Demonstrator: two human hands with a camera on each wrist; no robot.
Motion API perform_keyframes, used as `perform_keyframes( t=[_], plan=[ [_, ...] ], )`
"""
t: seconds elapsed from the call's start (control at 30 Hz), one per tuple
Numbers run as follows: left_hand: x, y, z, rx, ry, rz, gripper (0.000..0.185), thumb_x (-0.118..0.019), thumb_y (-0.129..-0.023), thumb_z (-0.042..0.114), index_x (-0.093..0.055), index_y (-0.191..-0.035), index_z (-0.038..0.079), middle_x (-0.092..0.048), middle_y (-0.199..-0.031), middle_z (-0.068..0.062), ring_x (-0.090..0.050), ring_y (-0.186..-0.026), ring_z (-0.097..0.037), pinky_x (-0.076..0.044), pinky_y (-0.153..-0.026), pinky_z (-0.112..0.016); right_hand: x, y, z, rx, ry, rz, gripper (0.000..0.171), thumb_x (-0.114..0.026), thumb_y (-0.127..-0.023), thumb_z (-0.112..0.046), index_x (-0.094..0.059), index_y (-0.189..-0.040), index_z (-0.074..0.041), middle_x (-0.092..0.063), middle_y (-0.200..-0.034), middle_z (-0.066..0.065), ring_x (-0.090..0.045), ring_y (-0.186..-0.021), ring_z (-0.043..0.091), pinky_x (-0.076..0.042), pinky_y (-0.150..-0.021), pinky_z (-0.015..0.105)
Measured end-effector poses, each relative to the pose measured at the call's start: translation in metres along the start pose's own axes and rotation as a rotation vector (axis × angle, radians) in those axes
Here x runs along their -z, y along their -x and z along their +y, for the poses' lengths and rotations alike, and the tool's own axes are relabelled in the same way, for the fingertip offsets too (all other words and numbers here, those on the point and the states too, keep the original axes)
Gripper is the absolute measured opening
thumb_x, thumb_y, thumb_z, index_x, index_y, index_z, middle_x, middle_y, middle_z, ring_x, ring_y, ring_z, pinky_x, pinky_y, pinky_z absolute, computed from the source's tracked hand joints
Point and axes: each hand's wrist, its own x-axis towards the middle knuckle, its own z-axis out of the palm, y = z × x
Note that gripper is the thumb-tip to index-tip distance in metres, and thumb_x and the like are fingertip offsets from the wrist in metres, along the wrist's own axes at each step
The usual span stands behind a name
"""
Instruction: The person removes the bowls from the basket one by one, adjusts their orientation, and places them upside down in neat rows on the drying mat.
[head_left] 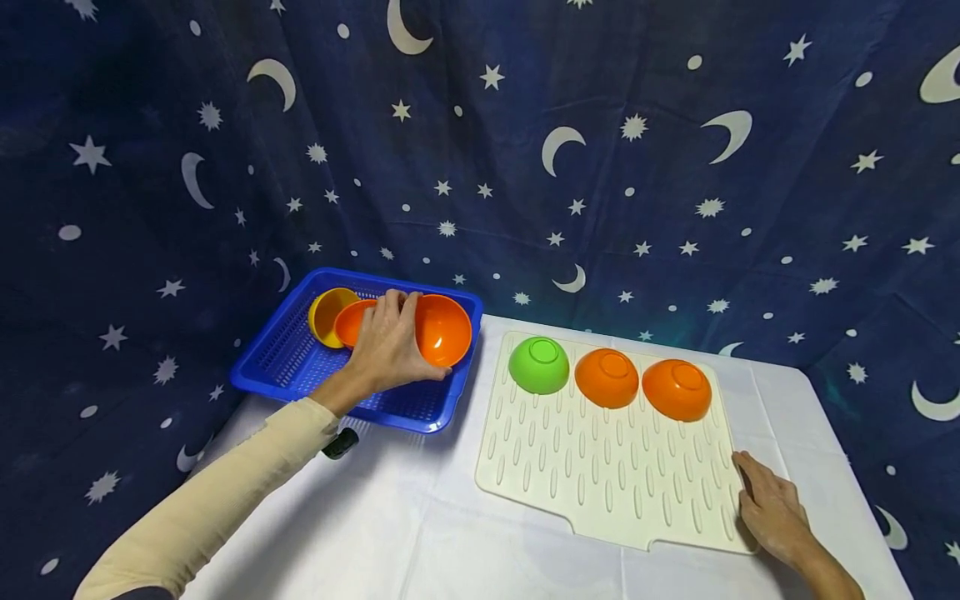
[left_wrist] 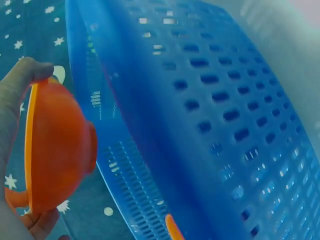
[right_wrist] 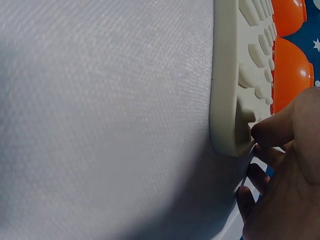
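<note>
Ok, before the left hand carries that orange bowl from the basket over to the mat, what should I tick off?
1. Grip: left hand holds the orange bowl at its rim, thumb on the edge in the left wrist view. Ok.
2. Bowl clear of the blue basket: cannot tell.
3. Free space on the drying mat: front rows bare. Ok.
4. Mat steadied: right hand touches its near right corner. Ok.
5. Bowls already there, green bowl and two orange bowls, upside down in the back row. Ok.
</note>
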Motion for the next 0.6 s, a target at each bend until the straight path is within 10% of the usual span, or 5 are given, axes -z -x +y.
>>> perform_keyframes(
  t=[0.37, 0.6],
  plan=[
    [0.006, 0.013, 0.02, -0.085, -0.028, 0.139, 0.12, -0.083, -0.051, 0.068, -0.049, -0.139, -0.005, -0.05, -0.12, -0.024, -0.049, -0.107, -0.04, -0.044, -0.086, -0.053, 0.004, -0.001, -0.004, -0.044, -0.035, 0.047, 0.049, -0.04, -0.102, -0.007, -0.033, -0.146, 0.014, -0.03, -0.146, 0.041, -0.024, -0.126, 0.064, -0.021, -0.097, 0.077],
    [0.007, 0.019, 0.03, -0.201, -0.033, 0.22, 0.114, -0.081, -0.054, 0.065, -0.05, -0.137, -0.006, -0.052, -0.121, -0.025, -0.051, -0.108, -0.041, -0.041, -0.09, -0.056, 0.0, 0.002, -0.023, -0.092, -0.133, 0.246, 0.042, -0.045, -0.103, -0.009, -0.046, -0.138, 0.012, -0.043, -0.137, 0.038, -0.03, -0.126, 0.057, -0.025, -0.1, 0.072]
  ],
)
